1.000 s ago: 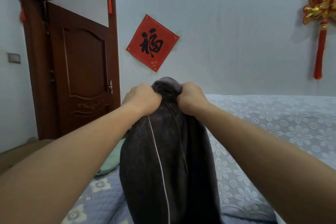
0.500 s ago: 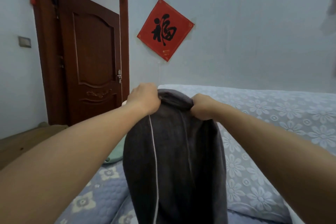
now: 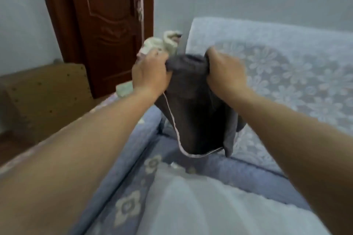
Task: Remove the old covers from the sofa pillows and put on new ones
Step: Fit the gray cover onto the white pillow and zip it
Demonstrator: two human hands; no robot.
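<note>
Above sofa: cover between gripping hands

- A sofa seat in blue quilted fabric with pale flower motifs is filling the lower half of the view, running from 7 o'clock up toward the centre.
- A white pillow is lying directly on it at 6 o'clock, blurred.
- A lace-patterned cushion with grey-white flowers is lying at 2 o'clock, touching the seat along its lower edge.
- A pale green cloth is showing at 10 o'clock, near the seat's far end; whether it is resting on the seat cannot be told.
</note>
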